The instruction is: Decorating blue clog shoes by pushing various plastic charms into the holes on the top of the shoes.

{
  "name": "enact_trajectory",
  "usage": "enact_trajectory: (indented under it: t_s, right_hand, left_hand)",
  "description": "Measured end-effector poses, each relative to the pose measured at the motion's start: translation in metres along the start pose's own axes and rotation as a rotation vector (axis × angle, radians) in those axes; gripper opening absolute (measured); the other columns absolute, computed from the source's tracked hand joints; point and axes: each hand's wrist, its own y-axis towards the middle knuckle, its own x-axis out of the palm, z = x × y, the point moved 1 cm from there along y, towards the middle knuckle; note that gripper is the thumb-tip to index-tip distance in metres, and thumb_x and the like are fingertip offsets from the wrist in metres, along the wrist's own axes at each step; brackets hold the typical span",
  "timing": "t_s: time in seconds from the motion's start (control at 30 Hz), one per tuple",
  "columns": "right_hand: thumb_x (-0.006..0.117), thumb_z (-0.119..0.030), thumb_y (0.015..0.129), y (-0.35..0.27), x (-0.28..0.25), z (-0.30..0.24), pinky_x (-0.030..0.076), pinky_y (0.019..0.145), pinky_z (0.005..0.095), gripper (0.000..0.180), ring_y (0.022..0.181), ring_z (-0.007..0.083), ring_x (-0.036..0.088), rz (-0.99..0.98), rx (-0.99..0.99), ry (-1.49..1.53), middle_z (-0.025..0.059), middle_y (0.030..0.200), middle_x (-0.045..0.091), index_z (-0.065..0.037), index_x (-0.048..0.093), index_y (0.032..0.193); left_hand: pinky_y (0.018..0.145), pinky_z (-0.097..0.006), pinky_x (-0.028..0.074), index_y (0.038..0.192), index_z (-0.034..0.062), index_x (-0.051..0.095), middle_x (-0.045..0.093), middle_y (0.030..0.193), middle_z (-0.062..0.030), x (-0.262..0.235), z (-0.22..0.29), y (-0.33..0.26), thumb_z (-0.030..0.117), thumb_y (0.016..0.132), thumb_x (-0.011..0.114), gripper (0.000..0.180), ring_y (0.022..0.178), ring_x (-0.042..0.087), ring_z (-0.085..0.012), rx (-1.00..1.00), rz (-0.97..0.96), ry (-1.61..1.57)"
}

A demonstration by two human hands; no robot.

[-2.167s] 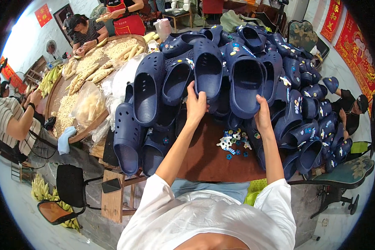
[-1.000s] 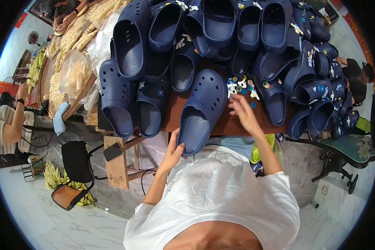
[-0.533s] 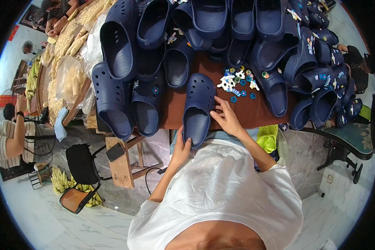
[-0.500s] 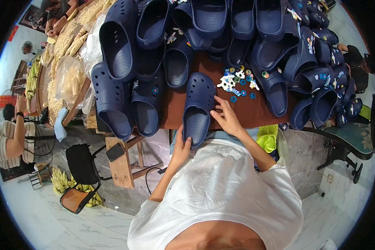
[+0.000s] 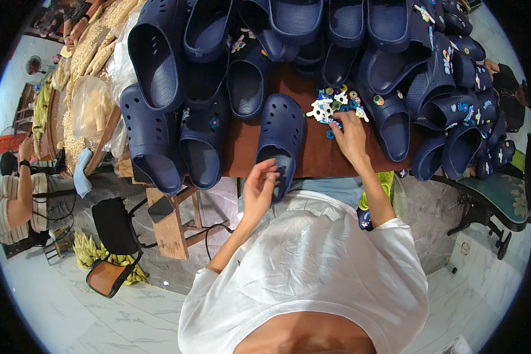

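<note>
A plain navy clog lies in front of me at the table's near edge, toe pointing away and heel toward me. Over its left heel side is my left hand, fingers loosely stretched and holding nothing; whether they touch the clog I cannot tell. My right hand reaches into a small pile of shoe charms, coloured white, blue, yellow and green. Its thumb and fingers are bent and spread on the pile's near side, partly covering blue charms.
Many navy clogs are stacked along the back, with a decorated clog at left and another at right. Below the table's left side stands a wooden stool with a phone. Other people sit far left and right.
My right hand has left the clog's side and moved right to the charms. My left hand has let go of the heel and risen over it.
</note>
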Motion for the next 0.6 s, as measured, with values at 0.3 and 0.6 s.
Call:
enact_trajectory:
  t_s: [0.3,0.6]
  right_hand:
    - [0.072,-0.015,0.084,0.003,0.007,-0.005,0.047,0.075,0.0426,0.013,0.086,0.0325,0.059,-0.044,0.007,0.099,0.011,0.09,0.06,-0.006,0.065,0.091]
    - [0.072,-0.018,0.083,0.02,0.026,-0.005,0.049,0.077,0.0449,0.028,0.091,0.0334,0.062,0.008,0.068,0.112,0.0132,0.095,0.062,-0.006,0.057,0.103]
  left_hand:
    - [0.098,-0.032,0.044,0.128,0.0015,0.049,0.055,0.125,-0.0059,0.037,-0.049,0.05,0.017,0.104,0.048,0.028,0.116,0.052,-0.0135,-0.132,0.119,-0.575]
    - [0.104,-0.039,0.05,0.131,0.0035,0.056,0.061,0.132,-0.0115,0.049,-0.063,0.112,0.016,0.103,0.048,0.032,0.118,0.061,-0.0256,-0.329,0.329,-1.096]
